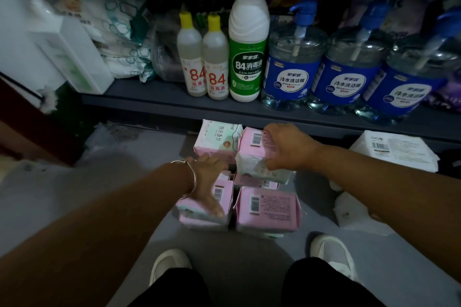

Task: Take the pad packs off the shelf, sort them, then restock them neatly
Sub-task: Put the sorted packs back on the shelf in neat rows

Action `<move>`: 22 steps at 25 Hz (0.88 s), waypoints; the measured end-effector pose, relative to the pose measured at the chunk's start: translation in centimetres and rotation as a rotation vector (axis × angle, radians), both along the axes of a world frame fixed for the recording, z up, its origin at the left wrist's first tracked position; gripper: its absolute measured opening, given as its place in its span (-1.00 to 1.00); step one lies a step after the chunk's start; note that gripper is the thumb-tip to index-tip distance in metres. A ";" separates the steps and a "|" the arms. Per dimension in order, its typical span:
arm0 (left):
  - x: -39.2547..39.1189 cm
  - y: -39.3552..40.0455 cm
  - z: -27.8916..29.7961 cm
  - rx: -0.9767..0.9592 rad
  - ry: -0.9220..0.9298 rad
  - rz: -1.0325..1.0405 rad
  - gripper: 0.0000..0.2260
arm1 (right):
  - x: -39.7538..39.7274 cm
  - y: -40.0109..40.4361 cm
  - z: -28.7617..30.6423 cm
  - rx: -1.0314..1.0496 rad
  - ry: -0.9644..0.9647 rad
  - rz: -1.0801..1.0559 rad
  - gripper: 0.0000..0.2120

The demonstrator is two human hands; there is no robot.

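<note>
Gripping a pink pad pack (258,154) from above, barcode up, long axis running near-far, right hand (287,147) holds it over the floor stack (267,209). Left hand (210,182) lies flat, fingers straight, on near-left pack (219,195), below shelf (174,99).

Dim, murky light; dark, blurred edges.

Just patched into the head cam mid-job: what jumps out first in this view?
The cluster of pink pad packs on the grey floor at centre, in front of the shelf. The right hand grips one pack held above the pile, while the left hand rests on the near-left stack. Behind, the shelf holds a tall green-labelled bottle and blue-labelled pump jugs.
</note>
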State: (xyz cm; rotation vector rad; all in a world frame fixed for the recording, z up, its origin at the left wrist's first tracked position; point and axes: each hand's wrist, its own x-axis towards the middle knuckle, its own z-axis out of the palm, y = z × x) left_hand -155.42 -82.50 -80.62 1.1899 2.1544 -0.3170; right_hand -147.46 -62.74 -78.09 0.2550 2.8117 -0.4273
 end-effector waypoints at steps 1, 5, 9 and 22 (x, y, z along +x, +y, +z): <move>0.6 -0.2 -0.1 -0.065 0.050 -0.044 -0.03 | 0.1 -0.3 0.4 -0.016 0.008 -0.015 -0.34; 2.4 0.0 -0.6 -0.067 0.182 -0.082 -0.19 | 0.7 -0.6 1.5 -0.095 0.046 -0.075 -0.38; 1.4 0.8 2.1 0.097 0.010 0.108 -0.23 | 1.0 -0.1 2.9 -0.216 0.019 -0.184 -0.38; -1.9 4.0 21.0 0.200 -0.008 0.180 -0.61 | 1.0 3.1 19.0 -0.520 0.301 -0.466 -0.74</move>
